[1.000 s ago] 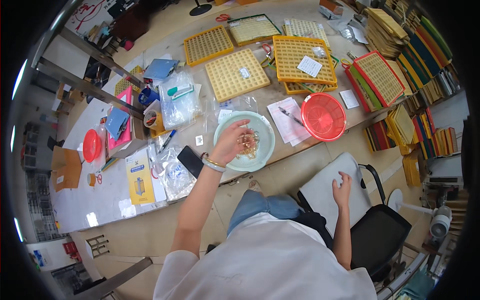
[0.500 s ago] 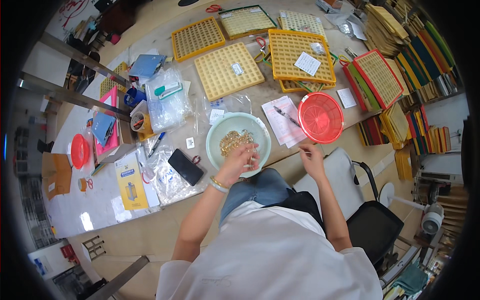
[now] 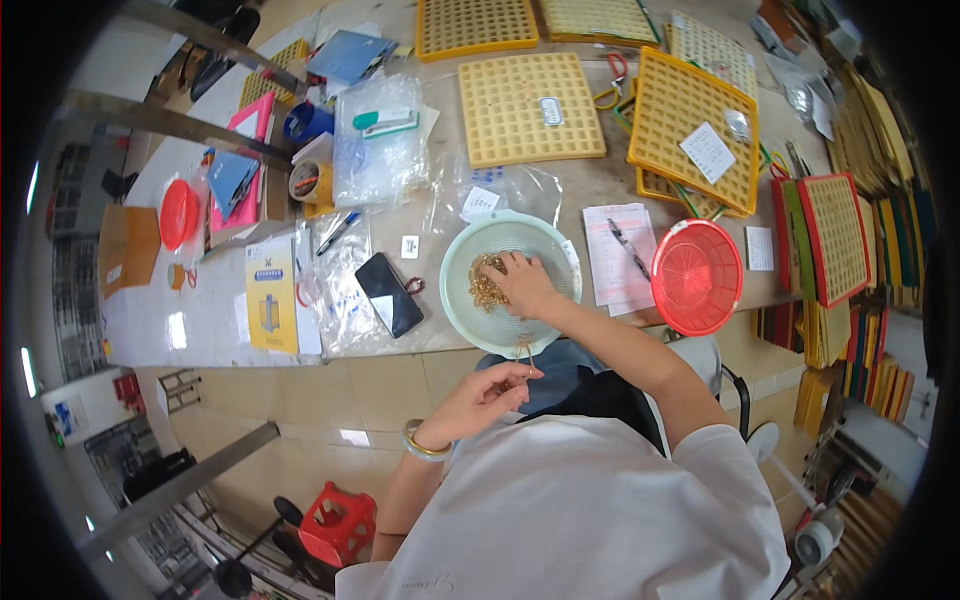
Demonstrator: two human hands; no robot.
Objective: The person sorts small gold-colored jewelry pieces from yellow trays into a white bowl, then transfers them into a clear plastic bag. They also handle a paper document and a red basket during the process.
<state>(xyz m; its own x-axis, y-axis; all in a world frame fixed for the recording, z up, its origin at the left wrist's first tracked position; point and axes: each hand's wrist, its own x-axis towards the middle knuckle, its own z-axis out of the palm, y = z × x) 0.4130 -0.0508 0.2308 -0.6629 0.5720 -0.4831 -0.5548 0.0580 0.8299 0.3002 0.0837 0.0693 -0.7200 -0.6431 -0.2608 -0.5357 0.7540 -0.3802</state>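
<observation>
A pale green mesh basket at the table's front edge holds a heap of small gold-coloured jewellery pieces. My right hand reaches into it from the right, fingers apart and touching the heap; the fingertips are partly hidden. Just in front of the basket, above my lap, my left hand is closed on thin gold-coloured jewellery pieces that stick up past its fingers. Their exact kind is too small to make out. Bangles circle the left wrist.
Right of the basket lie papers with a pen and a red plastic basket. A phone and plastic bags lie to the left. Behind are a cream gridded tray and a yellow-framed tray. A red stool stands on the floor.
My left hand has come out of the green basket toward my lap, with gold-coloured pieces in its fingers. My right hand has moved left into the basket. The view has turned.
</observation>
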